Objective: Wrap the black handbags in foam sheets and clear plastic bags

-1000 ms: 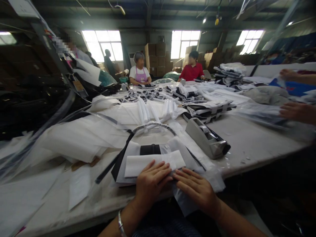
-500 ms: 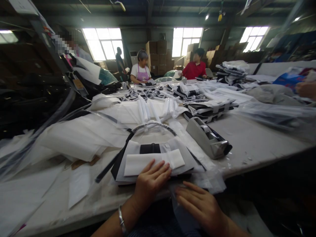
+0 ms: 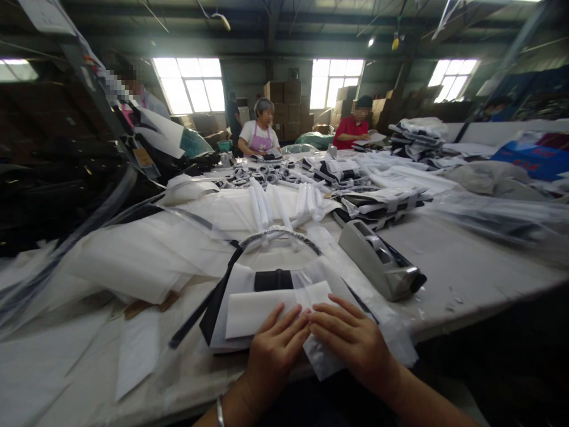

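A black handbag (image 3: 212, 320) lies flat before me, its arched handle (image 3: 284, 230) wrapped in clear film. Over its front is a white sheet (image 3: 236, 279), with a black strap (image 3: 273, 280) showing through a gap. A folded white strip (image 3: 255, 309) rests across it. My left hand (image 3: 280, 350) presses flat on the strip's lower edge, fingers stretched out. Beside it, fingertips almost touching, my right hand (image 3: 353, 344) lies flat over a translucent plastic strip (image 3: 323, 362) that hangs toward the table's front edge.
A grey tape dispenser (image 3: 377, 261) stands right of the bag. White sheets (image 3: 146, 255) are heaped at left, and clear plastic sleeves (image 3: 493, 213) lie at right. Stacked wrapped bags (image 3: 382, 204) sit behind the dispenser. Several people work around the table.
My right hand has moved up and left from below the bag onto its front, beside my left hand. The plastic strip now lies over the white strip. My left hand stays on the bag.
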The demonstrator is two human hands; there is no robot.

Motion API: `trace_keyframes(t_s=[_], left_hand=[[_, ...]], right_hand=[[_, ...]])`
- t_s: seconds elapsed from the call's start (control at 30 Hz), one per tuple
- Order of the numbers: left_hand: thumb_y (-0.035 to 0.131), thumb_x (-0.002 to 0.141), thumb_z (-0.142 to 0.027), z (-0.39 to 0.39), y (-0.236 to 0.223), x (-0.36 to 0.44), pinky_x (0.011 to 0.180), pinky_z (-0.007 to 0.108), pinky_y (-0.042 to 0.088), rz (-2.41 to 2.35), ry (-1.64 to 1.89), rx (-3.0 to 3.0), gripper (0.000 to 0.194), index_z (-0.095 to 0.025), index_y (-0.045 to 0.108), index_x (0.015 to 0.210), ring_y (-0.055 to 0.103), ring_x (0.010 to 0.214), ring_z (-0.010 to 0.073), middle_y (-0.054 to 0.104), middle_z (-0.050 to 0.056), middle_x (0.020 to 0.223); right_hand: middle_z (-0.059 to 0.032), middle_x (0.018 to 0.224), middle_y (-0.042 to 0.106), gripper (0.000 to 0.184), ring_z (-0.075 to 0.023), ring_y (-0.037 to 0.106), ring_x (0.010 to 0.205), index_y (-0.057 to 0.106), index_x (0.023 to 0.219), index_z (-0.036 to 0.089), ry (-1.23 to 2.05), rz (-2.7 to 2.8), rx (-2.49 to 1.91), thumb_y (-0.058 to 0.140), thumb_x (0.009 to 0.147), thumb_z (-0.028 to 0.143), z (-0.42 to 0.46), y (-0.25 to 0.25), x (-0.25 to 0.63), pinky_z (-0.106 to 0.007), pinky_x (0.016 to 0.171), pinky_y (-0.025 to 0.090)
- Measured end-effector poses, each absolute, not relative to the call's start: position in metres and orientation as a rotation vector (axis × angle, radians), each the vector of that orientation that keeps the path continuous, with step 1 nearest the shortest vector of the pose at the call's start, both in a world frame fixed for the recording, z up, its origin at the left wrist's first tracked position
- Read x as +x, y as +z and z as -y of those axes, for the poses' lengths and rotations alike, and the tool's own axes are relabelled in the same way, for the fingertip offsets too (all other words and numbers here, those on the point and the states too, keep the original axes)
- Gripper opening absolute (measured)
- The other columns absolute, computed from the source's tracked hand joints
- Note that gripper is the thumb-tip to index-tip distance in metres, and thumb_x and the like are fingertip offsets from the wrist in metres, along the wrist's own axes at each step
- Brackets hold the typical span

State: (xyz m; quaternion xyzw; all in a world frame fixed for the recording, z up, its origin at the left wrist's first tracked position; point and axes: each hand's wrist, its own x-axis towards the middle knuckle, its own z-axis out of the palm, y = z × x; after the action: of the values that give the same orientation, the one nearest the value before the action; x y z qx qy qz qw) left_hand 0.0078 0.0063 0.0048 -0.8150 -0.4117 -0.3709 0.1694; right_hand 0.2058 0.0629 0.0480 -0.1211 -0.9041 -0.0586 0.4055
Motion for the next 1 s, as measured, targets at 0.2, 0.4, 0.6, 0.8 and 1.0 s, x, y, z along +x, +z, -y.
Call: trace_keyframes(t_s=[0.2,0.4,0.6,0.8,1.0], left_hand=[[0.047,0.095,-0.012,-0.009,0.014,0.011,0.109,0.037,0.047,1.272,-1.109,-2.307,0.024,-0.017,0.067,0.106,0.067,0.111,0.0190,0.072,0.002,0.119],[0.060,0.084,-0.026,-0.007,0.034,0.017,0.091,0.048,0.061,1.536,-1.214,-2.368,0.011,-0.025,0.065,0.093,0.072,0.101,0.0253,0.074,0.002,0.112],[0.060,0.088,-0.024,-0.012,0.025,0.021,0.086,0.046,0.063,1.586,-1.334,-2.255,0.005,-0.027,0.063,0.085,0.074,0.092,0.0235,0.077,-0.001,0.104],[0.056,0.089,-0.014,-0.008,0.026,0.011,0.096,0.045,0.058,1.654,-1.267,-2.428,0.016,-0.026,0.063,0.097,0.071,0.104,0.0212,0.074,-0.002,0.114],[0.051,0.092,-0.013,-0.009,0.032,0.012,0.096,0.044,0.057,1.694,-1.190,-2.443,0.034,-0.027,0.058,0.122,0.070,0.105,0.0189,0.073,-0.002,0.116]], right_hand=[[-0.0042,0.091,0.075,0.026,-0.0178,0.071,0.082,0.072,0.097,0.023,0.295,2.225,-0.666,0.050,0.092,0.010,-0.076,0.045,0.195,-0.026,0.073,0.059],[-0.0022,0.093,0.074,0.035,-0.0188,0.070,0.087,0.074,0.094,0.025,0.680,2.168,-0.811,0.048,0.080,0.005,-0.079,0.042,0.196,-0.025,0.077,0.057],[-0.0032,0.095,0.074,0.015,-0.0179,0.071,0.085,0.073,0.095,0.024,0.616,2.091,-0.764,0.059,0.090,0.019,-0.074,0.032,0.199,-0.023,0.079,0.057],[-0.0029,0.097,0.075,0.010,-0.0173,0.072,0.089,0.072,0.095,0.023,0.625,2.131,-0.750,0.063,0.092,0.023,-0.073,0.035,0.203,-0.023,0.081,0.055],[0.0007,0.097,0.076,0.027,-0.0169,0.071,0.091,0.071,0.095,0.025,0.705,2.204,-0.891,0.058,0.082,0.005,-0.074,0.040,0.203,-0.023,0.082,0.052]])
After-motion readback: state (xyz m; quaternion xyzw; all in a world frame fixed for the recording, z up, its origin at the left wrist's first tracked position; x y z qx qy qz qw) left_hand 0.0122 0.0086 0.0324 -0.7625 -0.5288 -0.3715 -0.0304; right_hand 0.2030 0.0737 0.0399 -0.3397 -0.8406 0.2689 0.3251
